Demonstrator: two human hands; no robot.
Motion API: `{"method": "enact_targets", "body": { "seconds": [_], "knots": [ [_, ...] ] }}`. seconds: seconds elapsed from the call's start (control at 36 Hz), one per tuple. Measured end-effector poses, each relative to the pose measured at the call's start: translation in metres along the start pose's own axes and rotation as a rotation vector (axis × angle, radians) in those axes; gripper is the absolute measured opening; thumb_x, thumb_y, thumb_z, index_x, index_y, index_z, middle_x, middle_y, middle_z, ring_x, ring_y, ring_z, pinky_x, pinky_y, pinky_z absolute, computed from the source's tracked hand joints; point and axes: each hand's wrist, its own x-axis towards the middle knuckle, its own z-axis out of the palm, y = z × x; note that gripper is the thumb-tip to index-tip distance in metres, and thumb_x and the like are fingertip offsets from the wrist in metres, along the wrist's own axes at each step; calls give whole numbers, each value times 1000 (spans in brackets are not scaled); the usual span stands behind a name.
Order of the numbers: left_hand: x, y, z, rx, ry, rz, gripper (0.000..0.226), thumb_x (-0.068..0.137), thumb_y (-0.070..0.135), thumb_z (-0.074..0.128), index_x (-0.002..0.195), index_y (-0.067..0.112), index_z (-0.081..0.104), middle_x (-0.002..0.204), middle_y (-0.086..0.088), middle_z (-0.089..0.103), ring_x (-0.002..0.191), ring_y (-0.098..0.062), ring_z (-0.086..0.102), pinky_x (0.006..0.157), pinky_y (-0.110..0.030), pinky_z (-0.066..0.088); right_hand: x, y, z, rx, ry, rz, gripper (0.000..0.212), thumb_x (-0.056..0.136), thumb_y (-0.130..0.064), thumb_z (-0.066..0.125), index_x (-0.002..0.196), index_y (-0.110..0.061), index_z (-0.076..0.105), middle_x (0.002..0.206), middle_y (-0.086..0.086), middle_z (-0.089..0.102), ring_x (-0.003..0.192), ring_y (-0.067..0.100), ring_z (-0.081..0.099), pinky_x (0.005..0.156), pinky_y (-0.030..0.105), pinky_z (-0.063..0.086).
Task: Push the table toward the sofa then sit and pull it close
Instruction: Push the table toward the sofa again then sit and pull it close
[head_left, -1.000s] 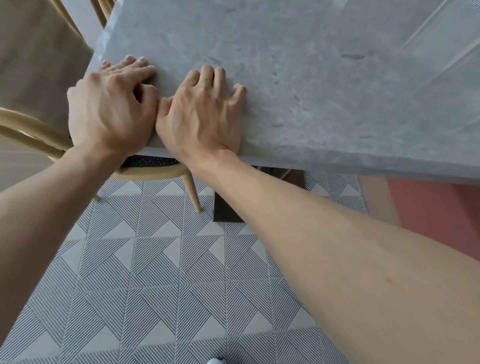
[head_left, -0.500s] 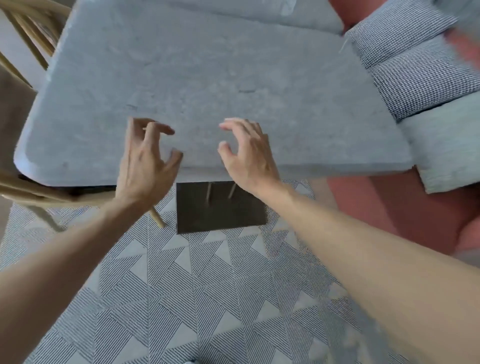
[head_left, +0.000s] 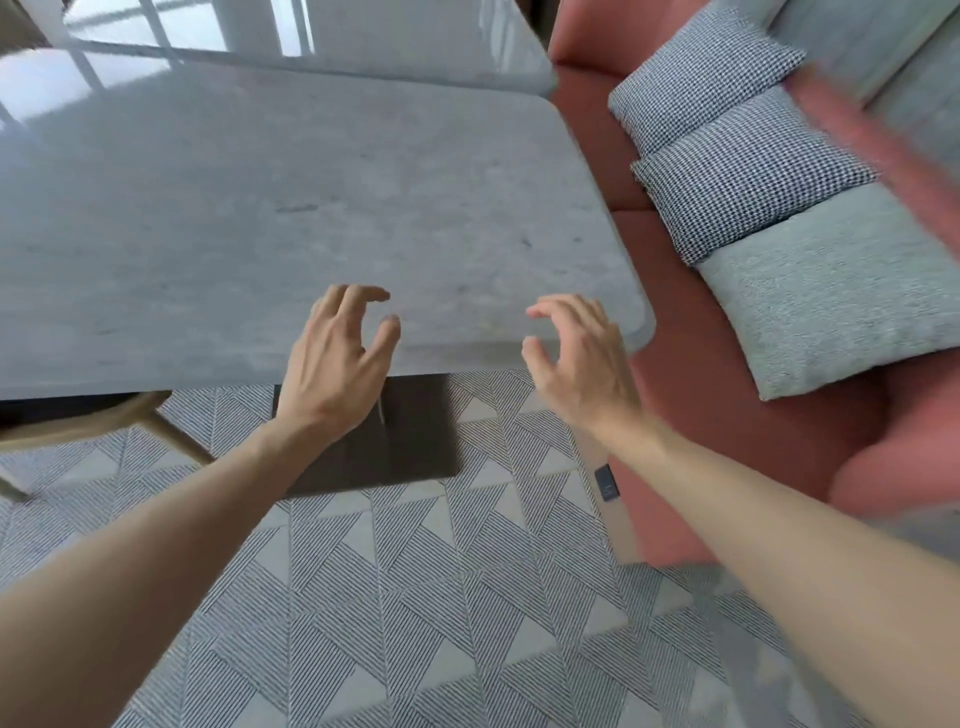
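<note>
Bare grey stone table (head_left: 322, 218) on a striped geometric rug (head_left: 467, 597)

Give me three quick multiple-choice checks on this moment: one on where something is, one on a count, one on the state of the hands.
1. Where is the sofa relative to the table?
A. At the table's right end
B. Behind the person
C. At the table's left end

2. How many houndstooth-patterned cushions lie on the sofa?
A. One
B. Two
C. Four

3. What are the hands doing?
A. Both pressed flat on the tabletop
B. Both open with curled fingers at the table's near edge
C. One holds a cushion

Answers:
1. A: the pink sofa sits just beyond the right end of the grey table.
2. B: two houndstooth cushions show, with a plain grey cushion nearer the camera.
3. B: the left hand and right hand are open and hold nothing.
</note>
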Motion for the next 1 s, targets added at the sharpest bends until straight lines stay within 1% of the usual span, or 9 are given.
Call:
{"method": "enact_targets", "body": {
  "seconds": [0.11, 0.19, 0.31, 0.39, 0.47, 0.56, 0.61, 0.75, 1.0],
  "knots": [
    [15, 7, 27, 81, -18, -46, 39, 99, 33, 48, 135, 18, 55, 142, -5, 50, 130, -27, 44, 103, -43, 36, 16, 49, -4, -149, -64, -32, 48, 86, -36, 43, 121, -10, 62, 132, 4, 59, 122, 26, 51, 97, 42, 38],
    [38, 0, 37, 147, -25, -103, 49, 98, 39, 44, 142, 20, 50, 155, -5, 39, 142, -27, 33, 116, -49, 24, 33, 73, -1, -187, -44, -32, 53, 86, -38, 39, 125, -9, 60, 135, 6, 57, 124, 27, 49, 98, 43, 38],
    [58, -17, 55, 241, -44, -222, 53, 99, 47, 37, 148, 26, 41, 162, 0, 27, 148, -25, 21, 118, -59, 8, 53, 86, 22, -217, -64, -69, 54, 90, -41, 37, 129, -10, 57, 138, 6, 54, 126, 27, 48, 98, 40, 33],
    [55, -27, 77, 389, -63, -221, 51, 100, 54, 31, 143, 29, 41, 159, 4, 29, 149, -21, 16, 116, -63, -3, 64, 95, 42, -255, -74, -94, 48, 94, -41, 42, 129, -11, 56, 138, 7, 53, 126, 27, 48, 100, 41, 32],
    [52, -29, 89, 569, 0, -174, 50, 96, 59, 31, 134, 28, 43, 150, -1, 39, 143, -27, 26, 114, -67, 8, 74, 103, 50, -290, -37, -97, 44, 94, -40, 44, 125, -12, 57, 133, 7, 56, 122, 29, 51, 103, 45, 33],
    [52, -27, 93, 621, 93, -166, 43, 93, 54, 36, 123, 26, 49, 138, -6, 49, 131, -34, 40, 111, -66, 19, 82, 105, 53, -311, -15, -123, 43, 90, -39, 45, 121, -12, 58, 125, 9, 57, 117, 30, 53, 102, 45, 36],
    [53, -29, 94, 643, 100, -145, 43, 93, 51, 36, 123, 23, 50, 135, -8, 51, 127, -36, 42, 109, -66, 22, 84, 107, 53, -314, 3, -155, 43, 88, -37, 45, 118, -10, 59, 121, 10, 58, 114, 31, 54, 100, 45, 38],
    [53, -28, 95, 642, 130, -134, 46, 94, 47, 33, 128, 20, 50, 138, -8, 50, 129, -36, 40, 110, -67, 21, 85, 109, 52, -323, 53, -204, 43, 84, -34, 48, 114, -8, 62, 114, 12, 60, 107, 33, 56, 96, 45, 38],
    [60, -12, 99, 613, 115, -182, 51, 93, 44, 33, 133, 18, 51, 145, -8, 48, 135, -35, 36, 112, -66, 17, 99, 119, 53, -281, 54, -210, 45, 81, -34, 49, 114, -8, 64, 110, 12, 61, 103, 34, 58, 92, 45, 40]
  ]
}}
